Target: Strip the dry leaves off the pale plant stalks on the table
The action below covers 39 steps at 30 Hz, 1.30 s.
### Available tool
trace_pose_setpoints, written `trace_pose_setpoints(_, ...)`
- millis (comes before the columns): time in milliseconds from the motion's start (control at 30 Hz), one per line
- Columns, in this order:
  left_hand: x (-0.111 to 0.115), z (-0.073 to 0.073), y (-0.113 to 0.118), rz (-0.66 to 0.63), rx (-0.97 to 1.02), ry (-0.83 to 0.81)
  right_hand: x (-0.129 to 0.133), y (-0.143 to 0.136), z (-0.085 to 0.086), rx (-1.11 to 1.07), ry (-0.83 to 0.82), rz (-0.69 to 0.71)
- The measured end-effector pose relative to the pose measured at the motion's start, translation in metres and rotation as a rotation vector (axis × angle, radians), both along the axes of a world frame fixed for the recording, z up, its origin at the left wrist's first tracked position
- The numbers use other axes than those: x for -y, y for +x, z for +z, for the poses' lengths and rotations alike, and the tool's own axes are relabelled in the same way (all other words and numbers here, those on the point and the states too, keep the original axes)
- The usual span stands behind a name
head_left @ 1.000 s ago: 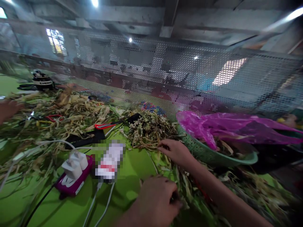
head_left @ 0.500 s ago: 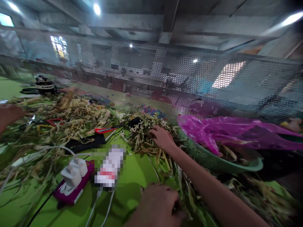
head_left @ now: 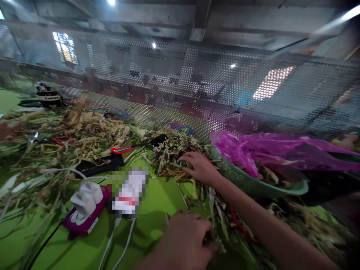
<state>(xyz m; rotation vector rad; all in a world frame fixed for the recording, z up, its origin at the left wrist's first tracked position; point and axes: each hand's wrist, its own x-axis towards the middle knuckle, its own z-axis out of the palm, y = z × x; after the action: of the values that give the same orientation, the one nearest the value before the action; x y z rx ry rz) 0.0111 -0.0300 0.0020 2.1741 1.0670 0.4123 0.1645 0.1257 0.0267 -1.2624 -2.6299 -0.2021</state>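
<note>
My right hand [head_left: 200, 168] reaches out over a heap of dried plant pieces [head_left: 171, 152]. Its fingers are apart and their tips rest at the near side of the heap, with nothing visible held. Low in the middle, my left hand [head_left: 184, 240] is curled closed above the green tabletop [head_left: 157, 202]. A small pale tip sticks out on its left and dry, leafy bits show by its fingers on the right, so it grips a dried plant piece, mostly hidden. Dry stalks and leaves [head_left: 222, 217] lie under my right forearm, beside a red-handled thing [head_left: 239, 223].
A green basin [head_left: 281, 193] with a purple plastic bag [head_left: 267, 150] stands right. Left of centre lie a phone [head_left: 129, 193] with cables, a power strip [head_left: 87, 217], a red utility knife [head_left: 123, 149], and a wide dried-leaf pile [head_left: 92, 131]. A perforated metal screen [head_left: 168, 82] rises behind.
My right hand has drawn slightly back to the right from the heap, its fingers more spread. My left hand stays curled in place. The view has shifted slightly; the red-handled thing now shows.
</note>
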Motion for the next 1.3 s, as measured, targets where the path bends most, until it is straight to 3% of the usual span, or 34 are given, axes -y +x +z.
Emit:
trace_pose_setpoints(67, 0.0, -0.001, -0.001, 0.007, 0.006, 0.008, 0.006, -0.001, -0.001, 0.09, -0.078, 0.093)
trace_pose_setpoints(100, 0.001, -0.001, -0.001, 0.011, 0.008, 0.017, 0.006, 0.001, -0.002, 0.144, -0.091, 0.075)
trace_pose_setpoints(333, 0.001, 0.002, -0.003, 0.004, 0.007, 0.041, -0.011, 0.035, 0.001, 0.208, 0.059, -0.253)
trace_pose_setpoints(500, 0.002, 0.002, -0.003, 0.004, 0.031, 0.041, -0.018, 0.043, 0.008, 0.176, 0.082, -0.336)
trace_pose_setpoints(633, 0.003, 0.002, -0.002, 0.001, 0.029, 0.041, -0.011, 0.036, 0.014, 0.138, 0.074, -0.314)
trace_pose_setpoints(900, 0.003, -0.001, -0.002, 0.016, 0.06, 0.027, 0.006, 0.013, 0.012, 0.025, 0.002, -0.068)
trace_pose_setpoints(1300, 0.004, 0.004, -0.003, -0.002, 0.073, 0.02, 0.004, 0.02, 0.004, 0.158, -0.057, -0.08)
